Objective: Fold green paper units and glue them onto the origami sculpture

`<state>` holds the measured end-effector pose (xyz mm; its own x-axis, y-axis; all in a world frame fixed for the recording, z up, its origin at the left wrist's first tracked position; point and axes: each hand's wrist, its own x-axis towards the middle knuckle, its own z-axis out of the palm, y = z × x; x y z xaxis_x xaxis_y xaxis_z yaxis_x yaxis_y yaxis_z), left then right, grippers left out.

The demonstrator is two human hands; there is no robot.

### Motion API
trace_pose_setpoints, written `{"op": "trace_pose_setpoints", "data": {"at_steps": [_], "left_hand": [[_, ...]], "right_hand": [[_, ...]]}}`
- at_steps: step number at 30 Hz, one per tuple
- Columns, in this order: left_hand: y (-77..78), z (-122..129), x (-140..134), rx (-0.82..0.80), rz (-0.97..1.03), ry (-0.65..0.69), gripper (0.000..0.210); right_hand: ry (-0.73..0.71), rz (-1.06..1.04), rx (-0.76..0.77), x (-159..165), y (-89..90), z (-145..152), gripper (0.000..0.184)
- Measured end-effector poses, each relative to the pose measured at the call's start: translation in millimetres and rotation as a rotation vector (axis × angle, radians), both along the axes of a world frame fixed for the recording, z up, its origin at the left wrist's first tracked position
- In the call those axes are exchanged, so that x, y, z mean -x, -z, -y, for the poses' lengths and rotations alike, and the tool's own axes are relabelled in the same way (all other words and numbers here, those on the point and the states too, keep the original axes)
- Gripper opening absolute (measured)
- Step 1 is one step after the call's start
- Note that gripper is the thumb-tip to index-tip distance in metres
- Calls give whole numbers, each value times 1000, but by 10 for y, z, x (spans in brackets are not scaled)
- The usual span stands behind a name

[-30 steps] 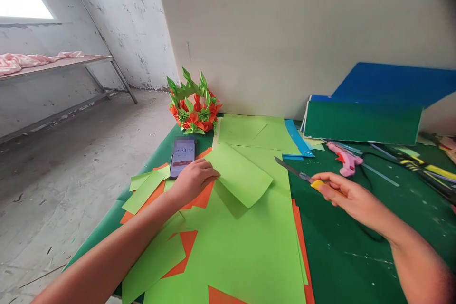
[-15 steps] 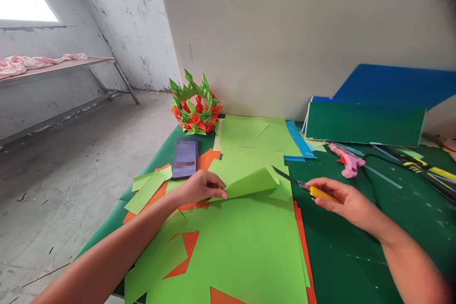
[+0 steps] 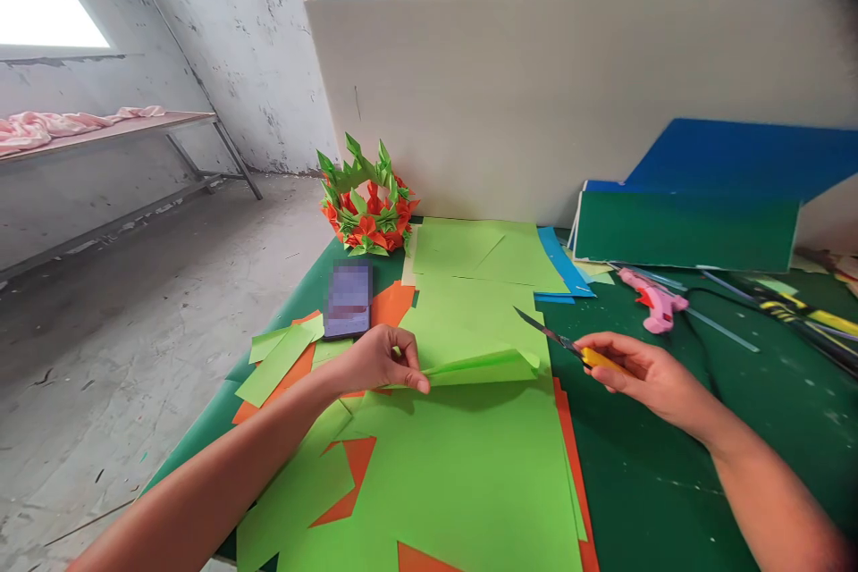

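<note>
My left hand point(image 3: 392, 359) pinches the left end of a folded piece of green paper point(image 3: 486, 368), whose right part lifts a little off the sheets beneath. In my right hand point(image 3: 636, 368) is a yellow-handled utility knife point(image 3: 600, 360). Its long dark blade points up and left, over the right edge of the green sheets and apart from the folded piece. Large green paper sheets point(image 3: 462, 474) cover the middle of the table, with orange paper point(image 3: 567, 429) showing from under them. Left of my left hand lie cut green strips point(image 3: 281, 362).
A phone point(image 3: 347, 299) lies beyond my left wrist, before a green and orange folded-paper basket point(image 3: 368, 206). To the right are a pink glue gun point(image 3: 653, 299) with its cord, glue sticks and a green board point(image 3: 690, 228). A tall pale panel point(image 3: 502, 98) stands behind the table.
The folded green paper has tipped down toward me and now lies lower and flatter. My left hand has dropped slightly with it. The knife has barely moved.
</note>
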<state>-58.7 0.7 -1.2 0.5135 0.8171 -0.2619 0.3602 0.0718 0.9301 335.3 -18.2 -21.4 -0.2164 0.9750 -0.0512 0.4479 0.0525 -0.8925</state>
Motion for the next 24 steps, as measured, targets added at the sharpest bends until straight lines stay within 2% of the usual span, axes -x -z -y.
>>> {"op": "trace_pose_setpoints", "data": {"at_steps": [5,8,11,15,18,20,24], "left_hand": [[-9,-12,20,86,28,8,44],[-14,-23,26,95,48,4,46],[-19,-36,24,69,62,-19,47],[-27,-47,-5,39,62,-61,45],[-41,-47,-17,22,75,-65,45],[-53,-49,-1,20,79,-17,43],[-91,-71,58,-5,43,180,45]], "right_hand": [[-1,-85,39,-27,-40,33,44],[-68,-92,91,-44,-76,54,46],[-189,-14,96,-29,-122,68,47],[-342,122,103,45,-190,82,38],[-392,224,122,102,-195,82,36],[-367,301,94,123,-168,72,38],[-296,404,7,122,-107,44,40]]}}
